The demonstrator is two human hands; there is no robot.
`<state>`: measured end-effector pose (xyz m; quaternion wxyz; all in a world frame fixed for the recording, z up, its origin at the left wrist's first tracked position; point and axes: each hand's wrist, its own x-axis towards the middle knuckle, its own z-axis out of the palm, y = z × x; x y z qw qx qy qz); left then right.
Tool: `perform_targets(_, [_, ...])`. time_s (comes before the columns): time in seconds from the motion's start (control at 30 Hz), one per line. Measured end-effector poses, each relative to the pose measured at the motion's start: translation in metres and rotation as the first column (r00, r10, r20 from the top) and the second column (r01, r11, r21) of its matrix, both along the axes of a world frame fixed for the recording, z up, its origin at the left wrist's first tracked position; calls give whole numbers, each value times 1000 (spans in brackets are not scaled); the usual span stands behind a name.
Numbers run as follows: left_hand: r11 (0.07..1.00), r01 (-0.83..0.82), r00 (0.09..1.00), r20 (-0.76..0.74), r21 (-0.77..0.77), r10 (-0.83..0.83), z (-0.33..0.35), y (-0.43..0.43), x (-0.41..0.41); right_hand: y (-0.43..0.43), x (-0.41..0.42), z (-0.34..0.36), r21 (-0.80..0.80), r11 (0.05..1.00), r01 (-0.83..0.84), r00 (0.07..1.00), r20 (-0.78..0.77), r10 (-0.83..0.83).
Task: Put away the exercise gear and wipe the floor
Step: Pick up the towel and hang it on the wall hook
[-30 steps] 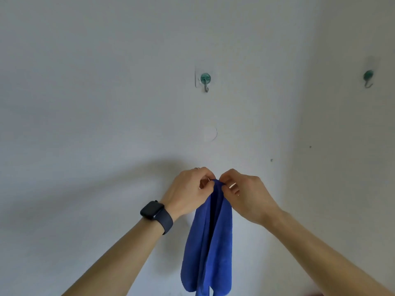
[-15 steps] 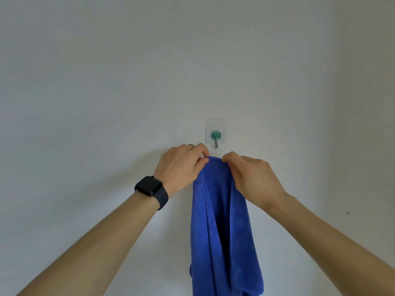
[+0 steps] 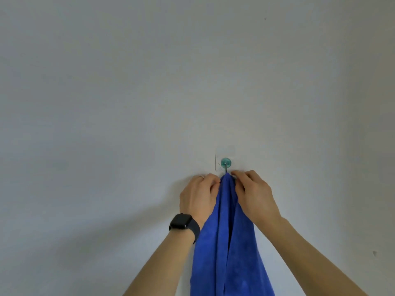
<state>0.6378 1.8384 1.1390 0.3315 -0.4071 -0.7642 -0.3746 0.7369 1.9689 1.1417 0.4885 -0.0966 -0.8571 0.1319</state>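
The blue cloth [image 3: 226,227] is now reaching the wall hook [image 3: 226,163] — left hand [image 3: 198,197] and right hand [image 3: 253,196] are pinching its soft, light top fold — the best hold

The light is soft and even, not very bright. The white wall [image 3: 128,82] looks a bit grey. A faint, fuzzy shadow lies on it just left of the left hand [image 3: 198,197], so the light seems to come from the right. The blue cloth [image 3: 211,242] has 1 dark fold down its middle. The picture is a little soft, and things look stretched near the bottom edge.
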Motion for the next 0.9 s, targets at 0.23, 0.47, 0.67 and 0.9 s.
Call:
perform_targets(0.23, [970, 171, 966, 163, 173, -199, -55, -6, 40, -25, 7, -55, -25, 1000, 0, 998, -62, -1])
perform_targets(0.47, [956, 263, 941, 254, -130, -224, -151, -52, 51, -57, 42, -178, -4, 1000, 27, 993, 114, -27])
perform_targets(0.67, [894, 265, 946, 275, -361, -170, -220, -99, 63, -90, 86, -263, -62, 997, 54, 955, 293, -34])
perform_targets(0.9, [870, 107, 917, 385, -482, 101, -298, -184, 105, -130, 140, -342, -75, 997, -1, 919, 394, 30])
